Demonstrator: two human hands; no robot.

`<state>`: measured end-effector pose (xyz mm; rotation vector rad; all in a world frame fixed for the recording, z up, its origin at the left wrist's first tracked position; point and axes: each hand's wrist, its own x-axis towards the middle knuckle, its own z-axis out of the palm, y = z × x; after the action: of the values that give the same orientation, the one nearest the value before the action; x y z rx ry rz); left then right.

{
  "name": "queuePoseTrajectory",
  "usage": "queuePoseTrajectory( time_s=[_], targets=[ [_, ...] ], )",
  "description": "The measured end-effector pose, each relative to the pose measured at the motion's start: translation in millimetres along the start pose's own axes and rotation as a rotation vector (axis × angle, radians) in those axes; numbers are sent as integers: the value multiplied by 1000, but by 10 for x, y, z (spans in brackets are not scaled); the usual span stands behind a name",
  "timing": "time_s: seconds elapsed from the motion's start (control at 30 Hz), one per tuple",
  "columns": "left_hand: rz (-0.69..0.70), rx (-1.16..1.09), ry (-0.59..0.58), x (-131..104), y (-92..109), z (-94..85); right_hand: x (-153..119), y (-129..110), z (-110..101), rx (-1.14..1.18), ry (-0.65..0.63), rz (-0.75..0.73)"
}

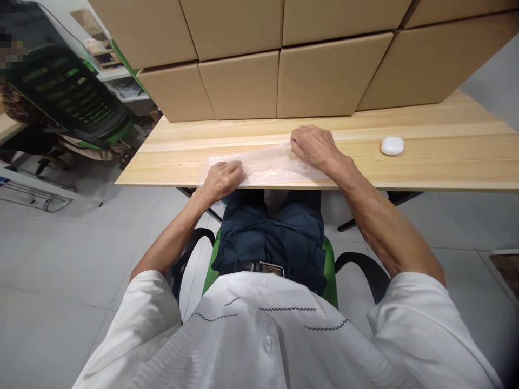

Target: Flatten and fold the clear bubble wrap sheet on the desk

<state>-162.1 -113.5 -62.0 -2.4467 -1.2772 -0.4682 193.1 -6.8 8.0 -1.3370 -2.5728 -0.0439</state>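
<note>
A thin, see-through plastic sheet or bag (270,165), slightly pinkish and wrinkled, lies flat along the near edge of the wooden table. My left hand (224,177) rests on its left part, fingers curled and pressed together on the film. At the upper right of the plastic, my right hand (313,147) is closed, with its fingers bunched around the film's edge. The fingertips of the right hand are hidden beneath its knuckles. To the right of that hand, apart from it, sits a small white rounded case (392,146).
Stacked brown cardboard boxes (239,86) form a wall along the back of the wooden table (454,156). A black and green office chair (77,97) and a partly visible person (24,113) are at the far left. I sit on a green chair (330,275) with black armrests.
</note>
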Motion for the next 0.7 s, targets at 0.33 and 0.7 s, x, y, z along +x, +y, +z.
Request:
queuePoseTrajectory(
  time_s=[0.33,0.7],
  targets=[
    [-330,2,-90,80,-69,-123,-85,138,31,56,183,-162],
    [-431,46,0,103,-224,-244,-331,378,537,95,278,-284]
  ],
)
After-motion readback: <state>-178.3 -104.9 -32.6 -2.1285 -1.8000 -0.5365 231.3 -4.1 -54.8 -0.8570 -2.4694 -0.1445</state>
